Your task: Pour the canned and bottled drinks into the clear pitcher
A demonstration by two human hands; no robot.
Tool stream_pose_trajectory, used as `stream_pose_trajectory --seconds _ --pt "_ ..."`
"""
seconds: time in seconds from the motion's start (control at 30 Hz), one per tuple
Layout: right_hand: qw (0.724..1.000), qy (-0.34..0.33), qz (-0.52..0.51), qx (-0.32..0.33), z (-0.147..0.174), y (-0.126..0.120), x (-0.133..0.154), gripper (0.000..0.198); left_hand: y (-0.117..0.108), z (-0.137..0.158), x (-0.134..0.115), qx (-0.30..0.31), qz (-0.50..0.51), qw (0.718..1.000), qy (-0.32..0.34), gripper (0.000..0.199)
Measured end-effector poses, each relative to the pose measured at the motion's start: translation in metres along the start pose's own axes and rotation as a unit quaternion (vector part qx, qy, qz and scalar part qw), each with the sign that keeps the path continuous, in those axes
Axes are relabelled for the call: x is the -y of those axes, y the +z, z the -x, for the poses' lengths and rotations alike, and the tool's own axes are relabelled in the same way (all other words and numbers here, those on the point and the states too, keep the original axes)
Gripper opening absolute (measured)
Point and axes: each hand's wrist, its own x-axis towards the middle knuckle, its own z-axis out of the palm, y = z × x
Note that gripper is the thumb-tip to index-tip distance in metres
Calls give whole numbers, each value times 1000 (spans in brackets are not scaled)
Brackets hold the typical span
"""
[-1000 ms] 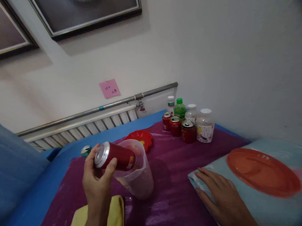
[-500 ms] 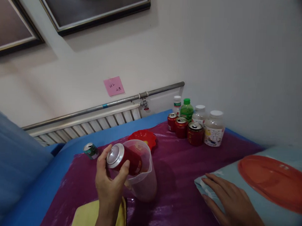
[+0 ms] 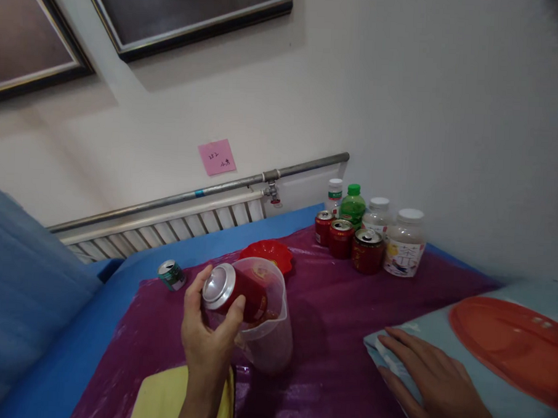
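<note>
My left hand (image 3: 211,329) is closed round a red drink can (image 3: 246,297), which is tipped over the mouth of a clear plastic pitcher (image 3: 269,344). The can's silver base faces me, and its top end points down into the pitcher. Some brownish-red liquid or foam shows inside the pitcher. My right hand (image 3: 438,379) lies with fingers stretched out on the corner of a light blue cover (image 3: 379,343). Close to that hand is an orange-red oval (image 3: 508,342) on the cover. Behind the pitcher sits a red scalloped dish (image 3: 272,250), partly hidden.
Several red cans (image 3: 341,239) stand at the back right before a green bottle (image 3: 353,206) and jars with white lids (image 3: 404,245). A green can (image 3: 171,276) is at the left. A yellow item (image 3: 162,395) lies in front on the purple sheet (image 3: 129,344). A radiator (image 3: 181,226) runs along the wall.
The view has shifted slightly, so the scene sits a little further right. My left hand still holds the red can tilted over the pitcher; my right hand stays on the cover.
</note>
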Motion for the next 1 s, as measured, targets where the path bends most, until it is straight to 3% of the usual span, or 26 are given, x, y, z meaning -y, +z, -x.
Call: stream_pose_trajectory --seconds 0.1,0.77,1.0 --pt "999 -52 16 0 1 0 -2 38 1 0 -1 -4 2 1000 6 63" --pt "999 -40 17 13 -3 -6 4 35 3 0 -13 -15 4 1000 -4 66" --pt "997 -61 34 -26 -2 -5 4 34 2 1 -11 -18 15 1000 -2 68"
